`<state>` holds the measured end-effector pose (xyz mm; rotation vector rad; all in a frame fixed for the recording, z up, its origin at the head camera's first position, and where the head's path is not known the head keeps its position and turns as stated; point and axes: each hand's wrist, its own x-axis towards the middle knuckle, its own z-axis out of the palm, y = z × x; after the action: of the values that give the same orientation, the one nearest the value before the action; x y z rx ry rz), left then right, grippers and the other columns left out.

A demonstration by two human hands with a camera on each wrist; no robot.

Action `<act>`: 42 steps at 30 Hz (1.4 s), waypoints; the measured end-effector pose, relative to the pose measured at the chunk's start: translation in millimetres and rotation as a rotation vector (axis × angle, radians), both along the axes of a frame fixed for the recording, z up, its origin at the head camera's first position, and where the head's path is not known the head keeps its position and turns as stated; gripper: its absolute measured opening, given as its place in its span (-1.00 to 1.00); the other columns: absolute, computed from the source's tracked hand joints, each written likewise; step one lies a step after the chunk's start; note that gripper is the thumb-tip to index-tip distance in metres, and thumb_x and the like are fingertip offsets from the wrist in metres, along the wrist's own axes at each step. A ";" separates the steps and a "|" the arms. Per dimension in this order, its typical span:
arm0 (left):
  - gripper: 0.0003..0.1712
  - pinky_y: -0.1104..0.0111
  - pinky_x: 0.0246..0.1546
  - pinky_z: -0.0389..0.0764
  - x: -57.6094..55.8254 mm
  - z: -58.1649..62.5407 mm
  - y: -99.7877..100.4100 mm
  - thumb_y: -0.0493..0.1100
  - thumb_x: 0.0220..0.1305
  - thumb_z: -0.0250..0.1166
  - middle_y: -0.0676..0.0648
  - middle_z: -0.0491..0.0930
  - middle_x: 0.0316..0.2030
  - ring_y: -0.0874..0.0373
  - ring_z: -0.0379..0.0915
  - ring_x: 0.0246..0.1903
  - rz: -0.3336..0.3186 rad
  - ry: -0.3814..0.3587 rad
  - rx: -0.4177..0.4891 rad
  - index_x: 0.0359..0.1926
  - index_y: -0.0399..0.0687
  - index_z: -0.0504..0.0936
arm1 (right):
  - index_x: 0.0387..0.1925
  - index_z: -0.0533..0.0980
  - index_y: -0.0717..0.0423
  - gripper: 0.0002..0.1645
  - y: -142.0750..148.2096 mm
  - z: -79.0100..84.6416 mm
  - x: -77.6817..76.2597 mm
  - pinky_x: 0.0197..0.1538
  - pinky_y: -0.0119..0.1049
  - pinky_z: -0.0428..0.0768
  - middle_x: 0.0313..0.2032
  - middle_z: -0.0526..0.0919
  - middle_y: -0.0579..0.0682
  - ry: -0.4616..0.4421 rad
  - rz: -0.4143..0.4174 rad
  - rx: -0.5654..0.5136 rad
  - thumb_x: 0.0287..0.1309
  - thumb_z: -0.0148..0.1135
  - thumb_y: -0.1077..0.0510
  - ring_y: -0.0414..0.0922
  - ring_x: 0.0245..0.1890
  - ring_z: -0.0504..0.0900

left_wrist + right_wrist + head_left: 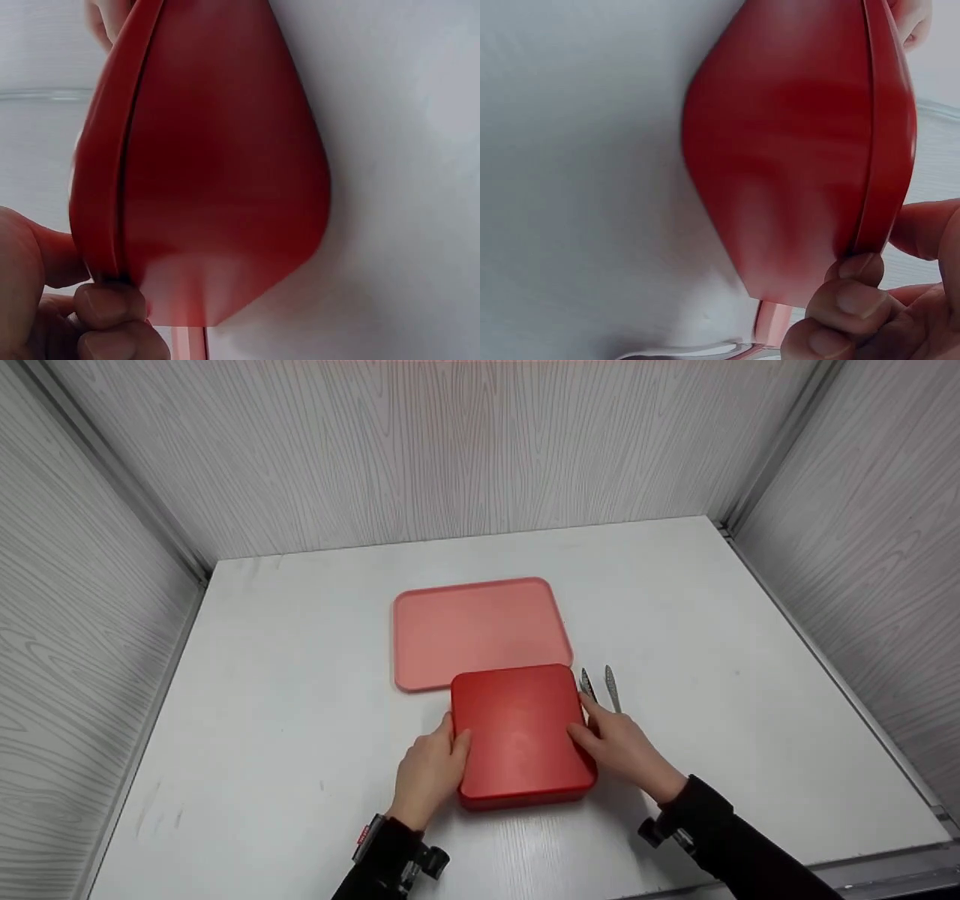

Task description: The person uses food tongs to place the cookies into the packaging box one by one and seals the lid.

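Observation:
A red lidded box (521, 735) stands on the white table, its lid (101, 172) seated with a thin seam round the side. My left hand (431, 769) grips the lid's left edge, thumb on top and fingertips under the rim (112, 304). On the opposite side my right hand (626, 739) pinches the lid in the same way, its curled fingertips (855, 296) at the seam. Two slim metal utensils (612, 688) lie beside the box, partly hidden under the right hand. What the box contains is hidden.
Just behind the box lies a pink shallow tray (480, 630), its near right corner close to the box's back edge. Grey wood-grain panels (465, 450) wall the table (300, 720) at the back and on both sides.

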<state>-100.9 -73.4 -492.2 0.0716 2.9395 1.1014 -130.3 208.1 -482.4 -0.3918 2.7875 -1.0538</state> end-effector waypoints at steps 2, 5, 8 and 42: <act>-0.66 0.09 -0.48 0.57 -1.7 1.3 0.4 -0.05 0.53 0.14 -0.18 0.67 -0.45 0.03 0.57 -0.49 0.006 0.005 0.012 0.07 -0.22 0.58 | 0.49 0.25 0.33 -0.26 -0.7 2.6 -1.1 -0.47 -0.35 0.30 -0.66 0.35 -0.15 0.006 -0.009 -0.006 0.43 0.20 0.10 -0.23 -0.60 0.30; -0.62 0.10 -0.44 0.57 -3.4 3.0 0.4 -0.05 0.53 0.13 -0.19 0.68 -0.40 0.05 0.54 -0.47 0.016 -0.005 0.027 0.13 -0.24 0.58 | 0.49 0.25 0.31 -0.27 -1.7 5.6 -2.2 -0.46 -0.34 0.27 -0.67 0.31 -0.15 0.013 -0.026 -0.008 0.44 0.19 0.08 -0.22 -0.60 0.26; -0.54 0.10 -0.38 0.59 -3.6 3.2 0.6 -0.04 0.54 0.12 -0.23 0.70 -0.32 0.05 0.54 -0.43 0.017 -0.034 0.033 0.23 -0.29 0.55 | 0.49 0.25 0.32 -0.27 -2.0 5.2 -2.4 -0.46 -0.32 0.27 -0.67 0.31 -0.15 0.009 -0.022 0.002 0.45 0.18 0.08 -0.22 -0.60 0.26; -0.26 -0.06 0.31 0.44 -0.9 -8.2 -8.7 -0.02 0.57 0.10 -0.39 0.40 0.36 -0.21 0.44 0.31 -0.104 -0.106 0.187 0.53 -0.40 0.16 | 0.59 0.01 0.28 -0.14 6.2 -6.4 7.8 0.27 0.08 0.53 0.36 0.46 0.30 -0.020 0.081 -0.021 0.51 0.13 0.04 0.07 0.21 0.57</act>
<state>-101.8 -82.1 -500.5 0.1591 2.7002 1.3172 -122.6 214.3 -488.8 -0.4892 2.7201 -1.0635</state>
